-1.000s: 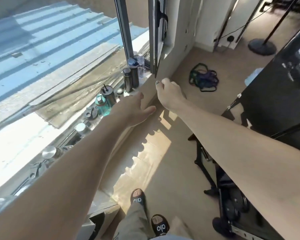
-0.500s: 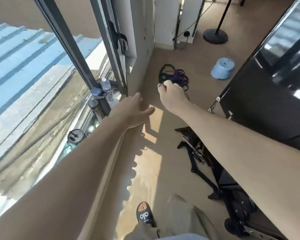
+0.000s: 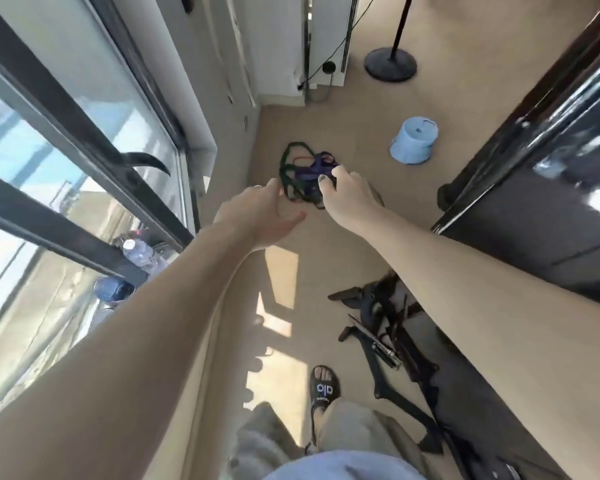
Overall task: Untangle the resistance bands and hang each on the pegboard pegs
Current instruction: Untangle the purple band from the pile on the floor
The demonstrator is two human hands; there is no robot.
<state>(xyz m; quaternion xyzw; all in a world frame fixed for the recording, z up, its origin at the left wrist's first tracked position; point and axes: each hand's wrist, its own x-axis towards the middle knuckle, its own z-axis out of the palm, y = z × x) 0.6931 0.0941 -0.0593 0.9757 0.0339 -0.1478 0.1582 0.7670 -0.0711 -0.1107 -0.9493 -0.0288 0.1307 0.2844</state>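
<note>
Nearest the body, a foot in a black slide sandal with white lettering (image 3: 323, 386) stands on the beige floor (image 3: 326, 251), below and well short of both hands. To the right of it, under the right forearm, lies a black folded metal frame (image 3: 388, 341).

Further out, the left hand (image 3: 260, 216) reaches forward with fingers straight and thumb spread; it holds nothing, and its fingertips (image 3: 272, 184) sit just beside the left edge of the tangle. The right hand (image 3: 347, 195) lies over the tangle's right side, fingers curled down. Whether it already grips a strand or only hovers above cannot be told from this view.

Between and just beyond the two hands rests the tangled heap of green, purple and red rubber resistance bands (image 3: 298, 168), a green loop on the outside, purple bunched at the middle, a thin red strand crossing inside.

Past the right hand, well apart, a pale blue plastic bucket (image 3: 414, 140) lies overturned, and beyond that a black round stand base (image 3: 390, 64).

The step in hand looks like the first pickup. The next move calls for closing both hands on separate strands and lifting the heap clear. No pegboard is visible here.
</note>
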